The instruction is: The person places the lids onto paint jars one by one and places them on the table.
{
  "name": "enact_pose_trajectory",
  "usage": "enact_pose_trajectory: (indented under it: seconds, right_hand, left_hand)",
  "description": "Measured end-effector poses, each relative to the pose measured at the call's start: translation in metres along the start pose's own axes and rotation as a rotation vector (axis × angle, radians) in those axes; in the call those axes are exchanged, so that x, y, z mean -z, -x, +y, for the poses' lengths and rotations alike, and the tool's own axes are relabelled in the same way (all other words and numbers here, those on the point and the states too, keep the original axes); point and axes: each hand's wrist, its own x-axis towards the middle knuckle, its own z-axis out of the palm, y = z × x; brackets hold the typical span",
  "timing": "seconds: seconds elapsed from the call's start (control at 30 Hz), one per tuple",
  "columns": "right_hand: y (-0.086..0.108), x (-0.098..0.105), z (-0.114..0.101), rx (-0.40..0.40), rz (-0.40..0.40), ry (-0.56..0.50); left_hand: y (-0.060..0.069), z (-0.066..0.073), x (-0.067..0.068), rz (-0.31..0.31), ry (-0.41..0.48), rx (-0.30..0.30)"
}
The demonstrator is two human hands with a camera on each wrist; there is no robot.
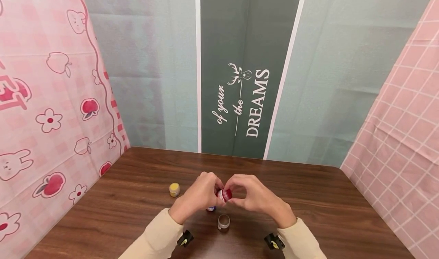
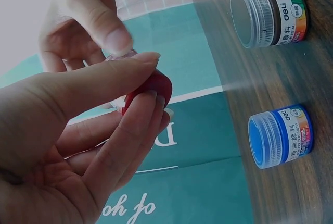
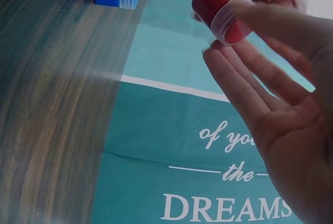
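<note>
Held up above the table between both hands is a small jar of red paint [image 1: 225, 195] with a clear lid [image 3: 225, 25]. My left hand [image 1: 202, 192] grips the jar's red body, thumb on one side and fingers on the other. At the lid end, my right hand [image 1: 253, 193] pinches the lid between thumb and fingers. The right wrist view shows the jar tilted, its lid toward the right palm. Partly behind the left hand in the head view, a blue paint jar [image 1: 210, 209] stands on the table.
A dark brown paint jar [image 1: 224, 223] with a clear lid stands nearer the body. To the left of the left hand is a yellow paint jar [image 1: 174, 189]. Patterned cloths hang around the wooden table [image 1: 308, 198], a green one [image 1: 233, 30] at its far edge.
</note>
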Motion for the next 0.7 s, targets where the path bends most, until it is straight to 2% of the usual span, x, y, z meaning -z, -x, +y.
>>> enact_pose_trajectory:
  seconds: [0.17,0.3,0.53,0.7]
  right_hand:
    - [0.0016,-0.0002,-0.0039,-0.148,-0.027,-0.082]
    - [0.0016,-0.0001,-0.0062,-0.209,-0.034,-0.105]
    - [0.0015,0.0000,-0.0052,-0.204,-0.031,-0.079]
    - [0.0009,0.0000,-0.0030,-0.120,0.000,-0.035]
  left_hand:
    - [0.0001,0.0001,-0.0005,0.009,-0.014,0.004]
    - [0.0002,0.0006,-0.0008,0.011,-0.014,0.007]
    - [0.0000,0.0017,-0.0011,0.014,-0.012,0.015]
    - [0.0001,0.0010,-0.0010,0.024,-0.014,0.005]
